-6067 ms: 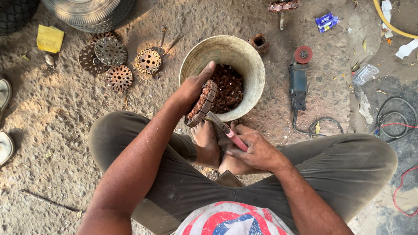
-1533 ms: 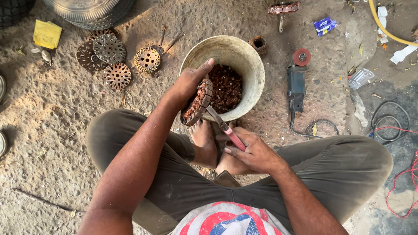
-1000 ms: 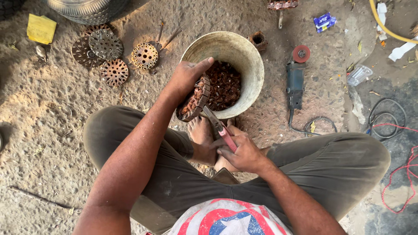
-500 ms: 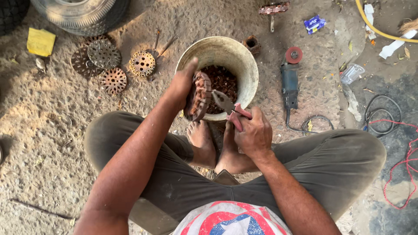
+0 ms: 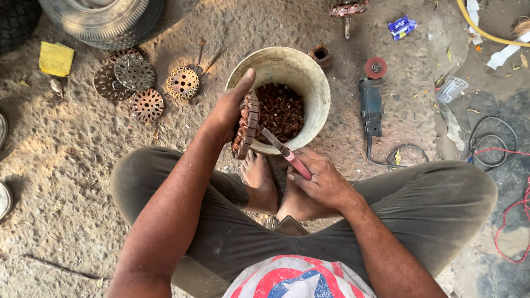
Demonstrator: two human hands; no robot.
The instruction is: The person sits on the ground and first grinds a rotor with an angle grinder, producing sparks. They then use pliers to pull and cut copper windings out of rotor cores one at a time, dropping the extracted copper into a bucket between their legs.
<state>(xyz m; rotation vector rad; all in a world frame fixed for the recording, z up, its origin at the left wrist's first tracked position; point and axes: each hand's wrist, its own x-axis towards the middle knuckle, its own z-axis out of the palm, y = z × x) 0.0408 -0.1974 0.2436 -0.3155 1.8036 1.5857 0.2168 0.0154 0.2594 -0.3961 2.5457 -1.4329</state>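
Left hand point(image 5: 229, 107) clamps the rusty wound ring point(image 5: 247, 126) upright at the bucket point(image 5: 317, 88) near rim; right hand point(image 5: 320, 179), closed on pliers point(image 5: 287, 153), should pull steadily so scraps drop inside.

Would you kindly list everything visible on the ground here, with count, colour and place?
Bucket: one, cream, centre, holding brown copper scraps.
Wound ring part: one, rusty brown, on edge at the bucket's rim.
Pliers: one, pink handles, tip at the ring part.
Perforated discs: about four, rusty, upper left.
Angle grinder: one, blue with a red disc, right of the bucket.
Tyres: two, dark, top left.
Yellow packet: one, far left.
Cables: black and red, right edge.
Hose: one, yellow, top right.
Left hand: grips the ring part.
Right hand: holds the pliers.
Bare feet: two, below the bucket.
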